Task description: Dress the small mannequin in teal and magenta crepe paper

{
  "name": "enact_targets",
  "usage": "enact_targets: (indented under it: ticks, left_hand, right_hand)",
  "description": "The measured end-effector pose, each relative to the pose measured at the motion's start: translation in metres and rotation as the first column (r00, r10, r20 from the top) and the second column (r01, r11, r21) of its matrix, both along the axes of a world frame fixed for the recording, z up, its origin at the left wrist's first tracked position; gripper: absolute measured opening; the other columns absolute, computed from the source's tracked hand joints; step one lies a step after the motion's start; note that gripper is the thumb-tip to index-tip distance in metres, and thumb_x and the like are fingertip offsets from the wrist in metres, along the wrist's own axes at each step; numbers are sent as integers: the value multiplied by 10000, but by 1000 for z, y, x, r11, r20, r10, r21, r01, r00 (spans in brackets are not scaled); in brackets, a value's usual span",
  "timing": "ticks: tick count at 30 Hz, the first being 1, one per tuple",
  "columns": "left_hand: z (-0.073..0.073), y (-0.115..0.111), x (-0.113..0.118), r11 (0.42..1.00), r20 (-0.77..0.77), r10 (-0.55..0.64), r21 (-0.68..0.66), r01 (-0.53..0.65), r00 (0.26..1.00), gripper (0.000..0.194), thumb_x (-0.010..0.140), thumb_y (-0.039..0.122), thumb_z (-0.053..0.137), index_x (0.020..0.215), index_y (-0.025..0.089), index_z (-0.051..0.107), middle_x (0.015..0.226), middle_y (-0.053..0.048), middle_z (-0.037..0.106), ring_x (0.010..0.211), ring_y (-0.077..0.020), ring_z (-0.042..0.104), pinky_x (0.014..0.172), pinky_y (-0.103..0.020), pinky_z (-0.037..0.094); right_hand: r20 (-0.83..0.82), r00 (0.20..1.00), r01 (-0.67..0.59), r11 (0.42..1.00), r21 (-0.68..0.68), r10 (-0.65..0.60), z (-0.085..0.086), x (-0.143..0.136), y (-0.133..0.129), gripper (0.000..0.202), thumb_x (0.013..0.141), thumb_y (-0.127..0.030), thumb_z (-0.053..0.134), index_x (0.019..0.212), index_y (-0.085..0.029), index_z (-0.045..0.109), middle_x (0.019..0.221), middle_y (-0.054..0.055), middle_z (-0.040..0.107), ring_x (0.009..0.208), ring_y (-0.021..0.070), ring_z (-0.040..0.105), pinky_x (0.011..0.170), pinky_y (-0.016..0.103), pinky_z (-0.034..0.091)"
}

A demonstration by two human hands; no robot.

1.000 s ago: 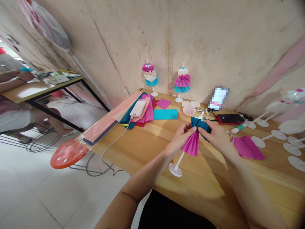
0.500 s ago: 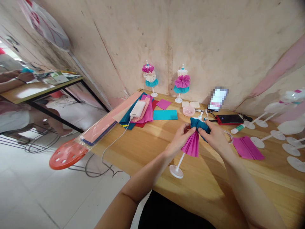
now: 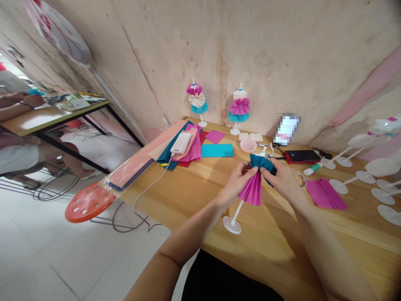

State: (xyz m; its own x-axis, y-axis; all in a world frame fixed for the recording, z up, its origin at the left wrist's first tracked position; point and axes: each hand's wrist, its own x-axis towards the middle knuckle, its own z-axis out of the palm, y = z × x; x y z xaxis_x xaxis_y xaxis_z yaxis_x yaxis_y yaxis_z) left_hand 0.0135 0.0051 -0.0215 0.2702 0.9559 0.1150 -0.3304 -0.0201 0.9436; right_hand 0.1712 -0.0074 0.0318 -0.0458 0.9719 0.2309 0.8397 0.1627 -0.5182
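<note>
Tilted over the wooden table, a small white mannequin stand (image 3: 232, 225) wears a pleated magenta paper skirt (image 3: 251, 191) under a gathered dark teal paper piece (image 3: 258, 161). My left hand (image 3: 239, 179) pinches the left side at the waist, where teal and magenta meet. On the other side my right hand (image 3: 280, 174) is closed on the teal paper, its thumb close to the left thumb. Fingers cover part of the waist. The mannequin's white neck shows above the teal paper.
Two dressed mannequins (image 3: 239, 108) stand by the wall. Left lie stacked coloured papers (image 3: 196, 146) under a white power bank (image 3: 181, 143). Behind my hands are a pink bowl of beads (image 3: 248, 146) and a black-red device (image 3: 302, 156). Right are a glue stick (image 3: 312, 169), magenta paper (image 3: 326, 194) and several bare mannequins (image 3: 340, 187).
Almost nothing differs. Both hands keep their hold at the waist, and the mannequin stays tilted in the same place.
</note>
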Motion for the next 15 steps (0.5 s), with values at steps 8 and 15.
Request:
enact_targets:
  ticks: [8, 15]
  left_hand:
    - [-1, 1, 0, 1000, 37, 4, -12, -4, 999, 345, 816, 425, 656, 1018, 152, 593, 1045, -65, 623, 937, -162, 582, 882, -303, 437]
    - [0, -1, 1, 1000, 40, 3, -10, -3, 999, 335, 818, 425, 653, 1003, 154, 587, 1020, -57, 618, 925, -158, 573, 864, -298, 431]
  right_hand:
    - [5, 999, -39, 999, 16, 39, 1, 2, 0, 248, 840, -437, 536, 762, -204, 501, 690, 5, 542, 609, 154, 465, 575, 271, 298]
    - [0, 999, -46, 999, 7, 46, -2, 3, 1, 231, 847, -431, 529, 789, -207, 527, 709, 12, 572, 626, 167, 495, 584, 273, 306]
